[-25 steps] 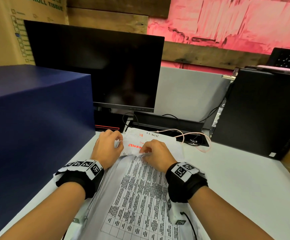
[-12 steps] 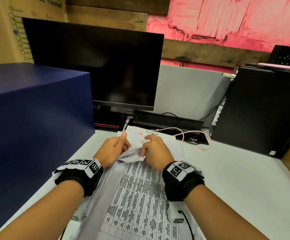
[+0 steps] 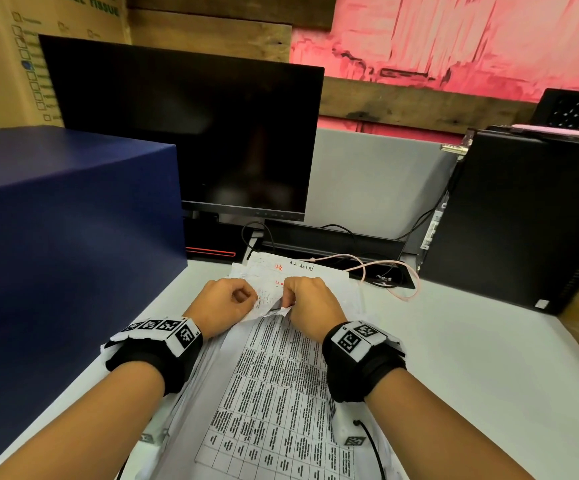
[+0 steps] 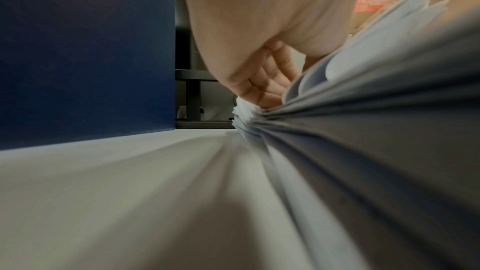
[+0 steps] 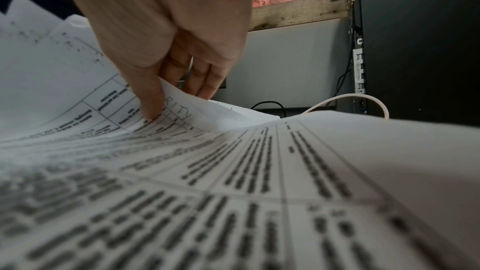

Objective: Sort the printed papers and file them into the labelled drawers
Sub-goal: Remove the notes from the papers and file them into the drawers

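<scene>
Papers: we see the stack (image 3: 274,386) lying on the desk (image 3: 471,368), just right of the blue box (image 3: 66,265).
Hands: our left hand (image 3: 224,306) and right hand (image 3: 310,306) pinch the top sheet's (image 3: 263,304) far edge, curling it up.
Room: bare desk lies right.

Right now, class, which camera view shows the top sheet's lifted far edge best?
The right wrist view: the right hand pinches the top sheet so the curled edge fills the frame. The head view shows it small between both hands. The left wrist view shows only fanned paper edges beside the left hand.
</scene>
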`<action>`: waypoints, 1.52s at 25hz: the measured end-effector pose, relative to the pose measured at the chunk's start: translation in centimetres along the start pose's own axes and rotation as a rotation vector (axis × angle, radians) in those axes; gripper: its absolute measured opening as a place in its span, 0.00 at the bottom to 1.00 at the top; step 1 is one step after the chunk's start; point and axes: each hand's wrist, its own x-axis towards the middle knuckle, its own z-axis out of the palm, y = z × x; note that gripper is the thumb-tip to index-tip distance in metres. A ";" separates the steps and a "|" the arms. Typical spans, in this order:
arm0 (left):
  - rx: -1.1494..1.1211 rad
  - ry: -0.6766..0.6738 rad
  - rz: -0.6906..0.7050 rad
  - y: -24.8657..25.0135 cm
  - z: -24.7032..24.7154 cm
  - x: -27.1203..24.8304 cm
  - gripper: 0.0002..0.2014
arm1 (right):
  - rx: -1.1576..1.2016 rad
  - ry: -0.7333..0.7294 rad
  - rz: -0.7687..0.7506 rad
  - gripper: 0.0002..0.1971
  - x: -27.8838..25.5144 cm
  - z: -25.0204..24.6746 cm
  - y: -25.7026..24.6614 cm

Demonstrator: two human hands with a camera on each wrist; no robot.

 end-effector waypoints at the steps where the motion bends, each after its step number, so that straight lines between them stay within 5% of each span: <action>1: 0.049 0.036 0.001 -0.2 -0.1 0.1 0.03 | 0.010 0.013 -0.006 0.14 0.0 0.0 0.1; 7: 0.170 0.150 -0.071 -0.8 -0.6 0.3 0.17 | -0.020 0.031 -0.056 0.11 -0.2 -0.1 0.2; 18: 0.117 0.237 -0.005 -0.2 -0.8 0.1 0.04 | -0.054 -0.018 -0.050 0.15 0.0 0.0 -0.2; 24: -0.018 0.235 0.051 0.7 -0.7 -0.1 0.06 | -0.071 0.002 -0.046 0.12 0.3 0.4 0.1; 29: -0.152 0.125 0.038 1.1 -0.4 -0.3 0.06 | -0.059 0.014 -0.057 0.24 -0.2 0.3 0.0; 34: -0.038 0.195 0.124 0.9 -0.8 -0.5 0.08 | -0.060 0.008 -0.055 0.23 -0.3 0.0 0.0; 38: -0.086 0.069 0.117 0.7 -0.7 -0.5 0.08 | -0.070 0.005 -0.045 0.22 -0.1 0.2 0.1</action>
